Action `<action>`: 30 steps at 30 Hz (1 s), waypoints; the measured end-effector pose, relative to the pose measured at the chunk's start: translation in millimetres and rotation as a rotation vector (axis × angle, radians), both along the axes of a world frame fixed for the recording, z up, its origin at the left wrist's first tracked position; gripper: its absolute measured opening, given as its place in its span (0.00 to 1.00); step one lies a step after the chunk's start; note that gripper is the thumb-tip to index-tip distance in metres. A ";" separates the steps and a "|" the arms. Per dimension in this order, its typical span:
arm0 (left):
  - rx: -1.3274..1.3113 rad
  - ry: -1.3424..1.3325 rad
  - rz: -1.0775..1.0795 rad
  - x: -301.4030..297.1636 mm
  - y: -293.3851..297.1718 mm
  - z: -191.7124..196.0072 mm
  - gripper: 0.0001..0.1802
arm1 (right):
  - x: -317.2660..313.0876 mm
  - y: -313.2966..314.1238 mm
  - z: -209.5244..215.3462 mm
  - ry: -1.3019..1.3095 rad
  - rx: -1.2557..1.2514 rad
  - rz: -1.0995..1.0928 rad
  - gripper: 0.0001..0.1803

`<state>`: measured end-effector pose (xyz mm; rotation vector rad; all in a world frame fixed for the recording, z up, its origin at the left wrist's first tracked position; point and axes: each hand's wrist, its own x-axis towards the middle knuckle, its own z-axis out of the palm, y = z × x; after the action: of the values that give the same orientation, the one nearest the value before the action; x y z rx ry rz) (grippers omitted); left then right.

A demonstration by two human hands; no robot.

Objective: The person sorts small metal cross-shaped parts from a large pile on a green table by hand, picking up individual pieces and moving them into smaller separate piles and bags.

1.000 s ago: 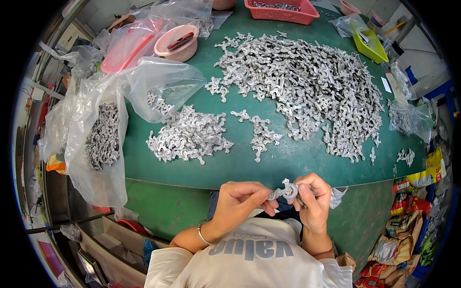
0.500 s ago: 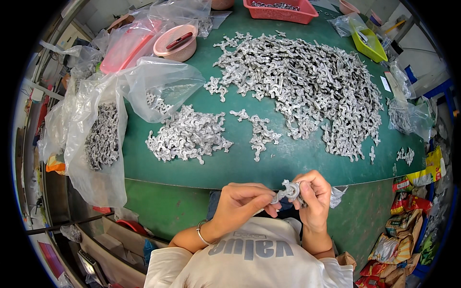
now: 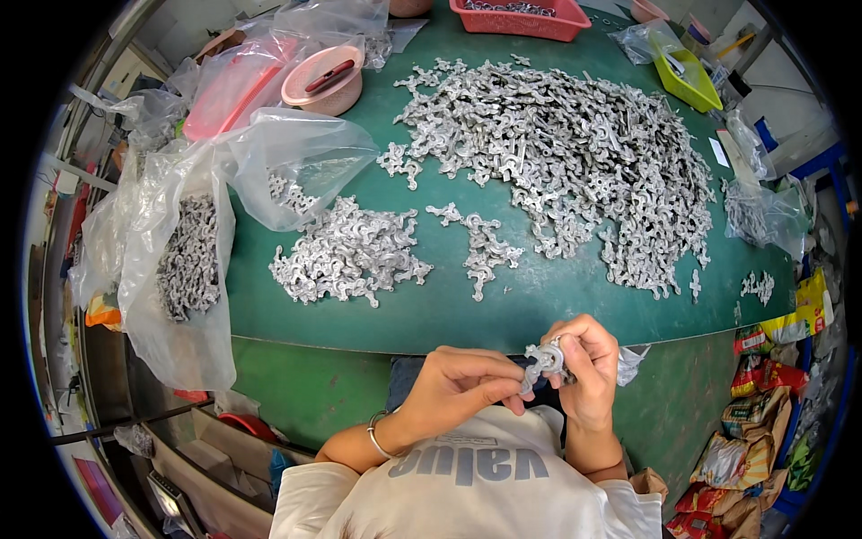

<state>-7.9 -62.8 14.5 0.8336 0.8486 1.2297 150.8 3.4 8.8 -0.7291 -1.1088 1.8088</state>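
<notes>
Close to my body, just off the table's near edge, both hands meet at a small silver-grey cast metal part (image 3: 543,361) with curved, knobbed arms. My right hand (image 3: 585,368) is closed around its right side, thumb and fingers pinching it. My left hand (image 3: 467,377), with a bracelet at the wrist, pinches its lower left end between thumb and fingers. The fingers cover some of the part; whether more than one piece is held I cannot tell. Beyond my hands lie a small group of like parts (image 3: 489,251), a medium heap (image 3: 350,251) and a large heap (image 3: 575,171).
The green table (image 3: 449,319) curves across in front of me. A clear plastic bag (image 3: 180,332) with parts hangs at its left edge. Further back stand a pink bowl (image 3: 301,94) with a red-handled tool, a red tray (image 3: 521,25) and a yellow-green basket (image 3: 691,85). Colourful packets (image 3: 741,413) lie at right.
The metal part has turned in my fingers and shifted slightly to the right and down. My left hand has moved a little rightward with it. The heaps have not changed.
</notes>
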 end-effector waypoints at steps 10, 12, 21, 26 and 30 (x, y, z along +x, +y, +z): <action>-0.011 0.004 -0.037 0.0 -1.3 2.5 0.06 | -3.8 -0.7 1.9 -0.061 -0.026 0.015 0.08; -0.023 0.036 -0.044 -0.2 -1.0 4.4 0.06 | -4.0 -0.8 2.4 -0.062 -0.031 0.016 0.08; -0.063 0.204 0.015 13.0 11.1 -10.0 0.06 | 17.3 11.9 -3.8 -0.291 0.121 0.031 0.05; -0.099 0.170 0.077 28.8 26.9 -21.0 0.17 | 73.4 36.1 -15.5 -0.334 0.119 -0.228 0.06; 0.248 0.995 0.334 18.9 35.6 -28.7 0.24 | 186.7 98.1 -43.2 -0.406 0.139 -0.803 0.09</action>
<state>11.0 -27.2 -14.2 1.6031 1.7004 1.1937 337.5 101.5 -34.4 -1.2709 -0.9727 0.9185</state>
